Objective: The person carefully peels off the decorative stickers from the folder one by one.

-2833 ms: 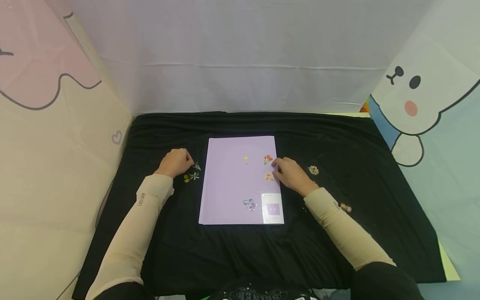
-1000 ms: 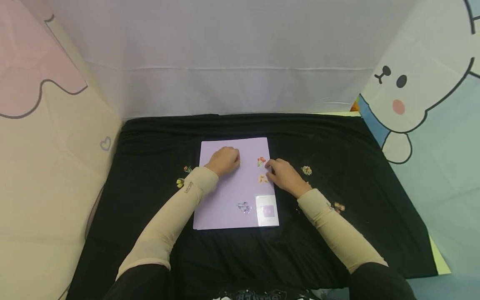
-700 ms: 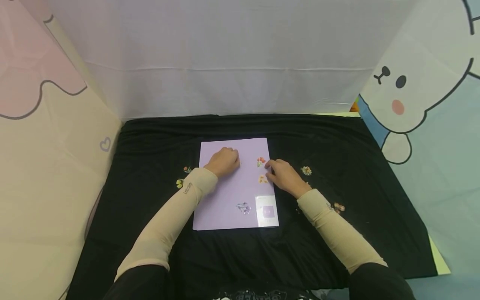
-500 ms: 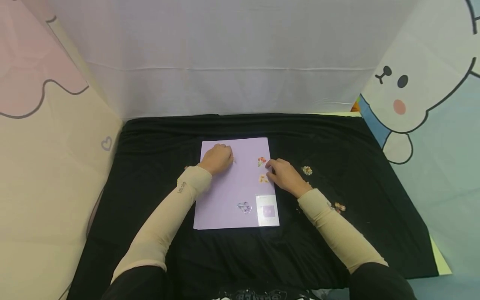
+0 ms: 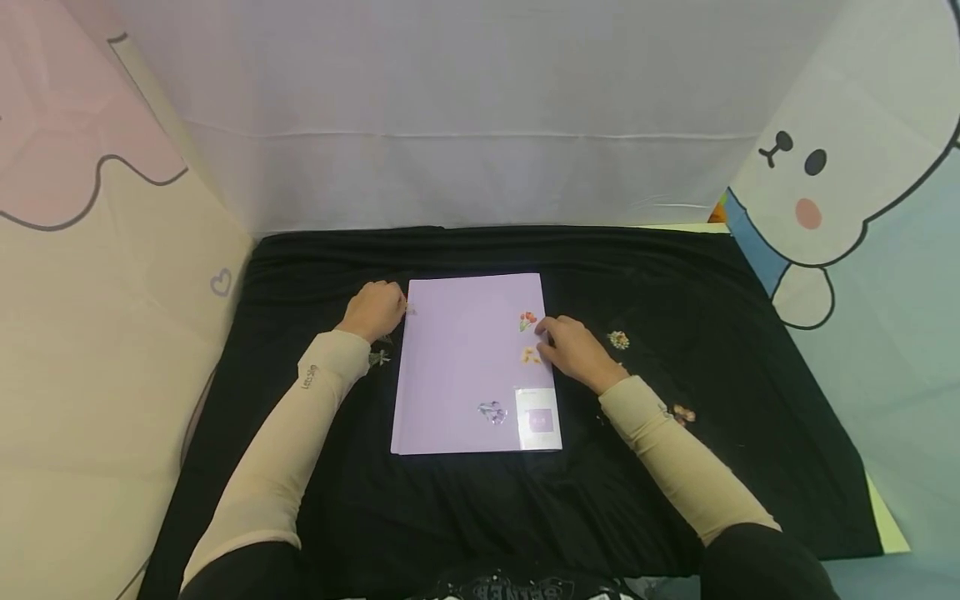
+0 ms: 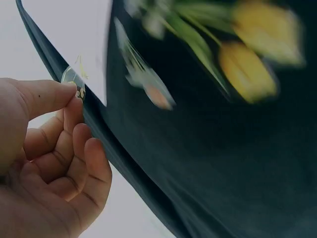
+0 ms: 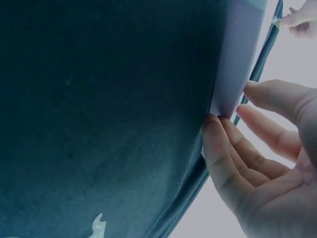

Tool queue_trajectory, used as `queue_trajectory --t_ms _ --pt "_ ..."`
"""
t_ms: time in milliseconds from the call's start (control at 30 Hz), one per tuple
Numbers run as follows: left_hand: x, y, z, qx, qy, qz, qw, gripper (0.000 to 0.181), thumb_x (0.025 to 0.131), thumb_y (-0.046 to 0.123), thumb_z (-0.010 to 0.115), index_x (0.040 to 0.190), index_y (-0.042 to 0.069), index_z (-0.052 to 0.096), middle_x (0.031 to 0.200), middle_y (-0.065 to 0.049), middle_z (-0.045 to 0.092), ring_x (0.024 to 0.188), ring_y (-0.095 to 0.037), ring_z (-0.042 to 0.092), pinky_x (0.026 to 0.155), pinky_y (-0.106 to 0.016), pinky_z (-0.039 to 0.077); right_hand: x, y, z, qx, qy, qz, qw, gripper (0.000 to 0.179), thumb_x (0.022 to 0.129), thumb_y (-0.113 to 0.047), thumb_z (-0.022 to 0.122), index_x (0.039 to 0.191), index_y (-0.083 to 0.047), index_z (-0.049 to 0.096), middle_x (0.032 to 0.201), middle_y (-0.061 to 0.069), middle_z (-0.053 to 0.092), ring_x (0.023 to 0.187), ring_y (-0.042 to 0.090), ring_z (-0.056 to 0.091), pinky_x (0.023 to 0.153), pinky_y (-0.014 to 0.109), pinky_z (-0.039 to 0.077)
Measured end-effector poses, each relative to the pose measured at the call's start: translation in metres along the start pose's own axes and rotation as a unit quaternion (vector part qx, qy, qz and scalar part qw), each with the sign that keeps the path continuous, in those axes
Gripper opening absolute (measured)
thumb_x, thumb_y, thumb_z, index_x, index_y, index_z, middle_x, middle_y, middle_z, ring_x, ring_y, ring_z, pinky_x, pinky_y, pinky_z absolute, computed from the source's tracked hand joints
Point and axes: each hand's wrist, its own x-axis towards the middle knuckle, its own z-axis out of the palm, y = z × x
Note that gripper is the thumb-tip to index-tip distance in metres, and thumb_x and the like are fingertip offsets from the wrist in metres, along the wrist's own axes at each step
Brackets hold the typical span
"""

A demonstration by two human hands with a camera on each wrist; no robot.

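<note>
My left hand (image 5: 375, 308) is at the upper left edge of a lilac book (image 5: 465, 367). Its thumb and forefinger pinch a small clear flower sticker (image 6: 74, 82) with yellow on it; the other fingers are loosely bent. Below that hand, flower stickers (image 5: 380, 357) lie on the black cloth, partly hidden by the wrist. The left wrist view shows yellow tulips (image 6: 252, 69) and an orange bud sticker (image 6: 148, 82), blurred. My right hand (image 5: 577, 350) rests its fingertips at the book's right edge, beside a red flower sticker (image 5: 528, 321) and a pale orange one (image 5: 531, 355).
A purple flower sticker (image 5: 492, 412) and a white label (image 5: 538, 419) are low on the book. Right of it, a cream flower sticker (image 5: 618, 340) and a brownish one (image 5: 683, 414) lie on the black cloth (image 5: 480, 517). A pale curtain (image 5: 480, 175) stands behind.
My left hand reached onto the book, where a yellow flower sticker lay, and has come back left with that sticker in its fingers; its former spot is bare. My right hand stays at the edge.
</note>
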Motion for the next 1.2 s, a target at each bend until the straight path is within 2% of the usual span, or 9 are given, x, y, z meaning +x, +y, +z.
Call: queue_trajectory --t_ms 200,400,667,933,1200 --pt "-0.004 -0.022 -0.008 -0.001 0.004 -0.041 0.9992 0.02 0.097 0.011 0.055 0.1 -0.003 0.069 0.096 -0.018 0.066 0.091 -0.035 0.063 0.078 -0.05 0.054 -0.001 0.002 -0.002 -0.005 0.006 -0.003 1.0 0.024 0.09 -0.007 0.07 0.113 0.001 0.067 0.093 0.013 0.064 0.077 0.024 0.058 0.069 0.039 0.052" --pt "-0.009 -0.029 -0.009 -0.006 0.005 -0.057 0.9983 0.015 0.095 0.009 0.057 0.095 -0.001 0.068 0.092 -0.016 0.066 0.084 -0.032 0.061 0.075 -0.05 0.053 -0.001 0.002 -0.002 0.0 -0.003 0.007 1.0 0.025 0.091 -0.007 0.069 0.115 0.0 0.067 0.094 0.013 0.064 0.076 0.024 0.058 0.068 0.037 0.052" --pt "-0.013 -0.029 -0.01 -0.008 0.016 -0.06 0.998 0.015 0.095 0.008 0.057 0.094 -0.001 0.069 0.092 -0.016 0.066 0.084 -0.032 0.062 0.075 -0.051 0.053 -0.002 0.003 -0.002 0.004 -0.005 0.008 0.9999 0.025 0.091 -0.008 0.069 0.115 -0.001 0.067 0.095 0.013 0.064 0.077 0.024 0.058 0.068 0.038 0.052" --pt "-0.015 -0.024 -0.01 -0.011 0.014 -0.057 0.9982 0.015 0.095 0.008 0.057 0.096 -0.001 0.069 0.094 -0.016 0.066 0.086 -0.032 0.061 0.076 -0.05 0.053 -0.001 0.003 -0.001 0.002 0.002 -0.001 1.0 0.025 0.091 -0.008 0.07 0.114 -0.001 0.067 0.095 0.013 0.064 0.078 0.025 0.058 0.069 0.039 0.052" --pt "-0.014 -0.016 -0.004 -0.018 0.014 -0.042 0.9988 0.014 0.095 0.009 0.059 0.096 0.0 0.07 0.091 -0.013 0.066 0.081 -0.029 0.06 0.071 -0.046 0.053 -0.002 0.002 -0.001 -0.001 0.0 -0.002 1.0 0.025 0.091 -0.008 0.069 0.115 0.0 0.067 0.094 0.013 0.064 0.077 0.024 0.058 0.069 0.038 0.052"
